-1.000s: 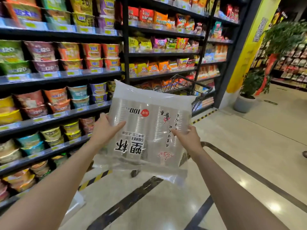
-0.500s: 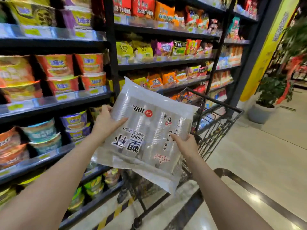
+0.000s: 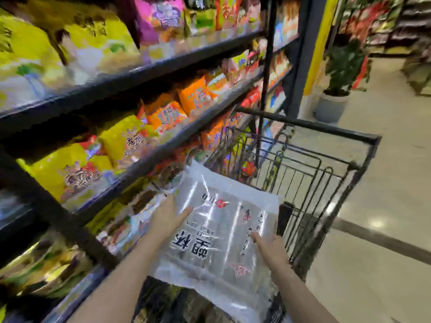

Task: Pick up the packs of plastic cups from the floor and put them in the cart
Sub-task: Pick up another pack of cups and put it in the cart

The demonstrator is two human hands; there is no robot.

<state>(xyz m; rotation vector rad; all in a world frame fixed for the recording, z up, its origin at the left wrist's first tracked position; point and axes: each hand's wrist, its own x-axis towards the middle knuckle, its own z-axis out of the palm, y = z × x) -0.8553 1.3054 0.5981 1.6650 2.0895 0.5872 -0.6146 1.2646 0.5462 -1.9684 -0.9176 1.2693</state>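
- We are in a supermarket aisle: dark metal shelves [image 3: 144,73] run along our left, stacked with yellow, orange and pink snack bags [image 3: 126,138], all badly smeared by motion blur.
- A pale tiled floor [image 3: 384,206] with a dark stripe opens to our right, and a potted plant [image 3: 338,73] stands by a yellow pillar [image 3: 319,38] further down.
- A black wire shopping cart [image 3: 326,134] stands right ahead of us, beside the shelves.
- We hold a clear pack of plastic cups [image 3: 217,234] flat over the cart's near end, its black and red printing upside down to us.
- Our left hand [image 3: 166,220] grips the pack's left edge, thumb laid across the top film.
- Our right hand [image 3: 271,249] clasps the right edge, fingers curled around the plastic.
- The pack's far corner reaches over the basket; whether its underside touches anything we cannot tell.
- Something dark lies in the cart beneath the pack, too blurred to name.
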